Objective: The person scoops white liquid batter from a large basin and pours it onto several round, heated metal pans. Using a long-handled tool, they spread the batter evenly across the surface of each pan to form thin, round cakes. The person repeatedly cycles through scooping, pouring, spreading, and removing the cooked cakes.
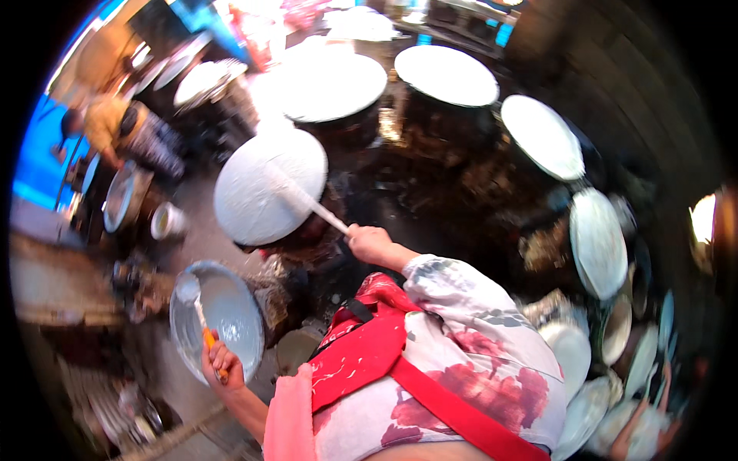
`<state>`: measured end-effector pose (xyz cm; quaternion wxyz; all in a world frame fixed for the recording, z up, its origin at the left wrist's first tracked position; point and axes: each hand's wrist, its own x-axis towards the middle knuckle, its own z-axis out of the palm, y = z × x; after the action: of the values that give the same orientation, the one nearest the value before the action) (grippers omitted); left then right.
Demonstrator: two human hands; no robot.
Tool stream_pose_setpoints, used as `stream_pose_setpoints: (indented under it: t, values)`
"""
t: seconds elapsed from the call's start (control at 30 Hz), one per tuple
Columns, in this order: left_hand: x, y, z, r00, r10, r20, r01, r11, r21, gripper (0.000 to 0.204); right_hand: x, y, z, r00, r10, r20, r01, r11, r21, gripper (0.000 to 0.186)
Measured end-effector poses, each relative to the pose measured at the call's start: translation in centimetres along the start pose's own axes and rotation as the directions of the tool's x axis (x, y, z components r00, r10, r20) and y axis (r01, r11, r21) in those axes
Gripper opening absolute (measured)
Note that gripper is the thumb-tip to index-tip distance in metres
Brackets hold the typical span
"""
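Note:
My right hand grips a long pale stick, whose far part lies over a round griddle coated in a white layer; motion blurs its far end. My left hand is closed around the orange handle of a ladle. The ladle's whitish bowl hangs over the left part of a wide grey-blue basin, which has wet whitish liquid on its inner wall. The griddle stands just beyond the basin, in front of me.
More white-topped round griddles curve around me, among them a far one, another and one at right. A white bucket stands left. A bent-over person in yellow is beside another basin. Pale basins crowd the lower right.

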<state>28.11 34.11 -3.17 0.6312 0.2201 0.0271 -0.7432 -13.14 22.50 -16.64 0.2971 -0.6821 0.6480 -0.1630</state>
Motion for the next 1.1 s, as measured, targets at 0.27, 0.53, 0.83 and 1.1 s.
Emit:
stream_pose_setpoints:
  t: [0.27, 0.53, 0.83, 1.1]
  values:
    - [2.9, -2.3, 3.9, 0.949, -0.29, 0.122, 0.245, 0.925, 0.291, 0.038, -13.6, -0.5, 1.8, 0.987, 0.156, -0.041, -0.155, 0.987, 0.041, 0.025]
    - [6.0, -13.1, 9.1, 0.642, -0.758, 0.115, 0.686, 0.635, 0.355, 0.042, -25.9, 6.7, 1.4, 0.848, 0.443, -0.293, -0.46, 0.888, 0.012, 0.02]
    - [8.9, -28.6, 11.3, 0.269, -0.954, -0.135, 0.912, 0.208, 0.353, 0.037, -34.4, 28.5, -16.7, 0.184, 0.477, -0.859, -0.882, 0.467, 0.07, 0.017]
    - [11.4, -40.6, 14.9, 0.275, -0.9, -0.337, 0.895, 0.113, 0.431, 0.034, -35.2, 41.6, -24.5, 0.283, 0.591, -0.756, -0.889, 0.458, 0.024, 0.014]
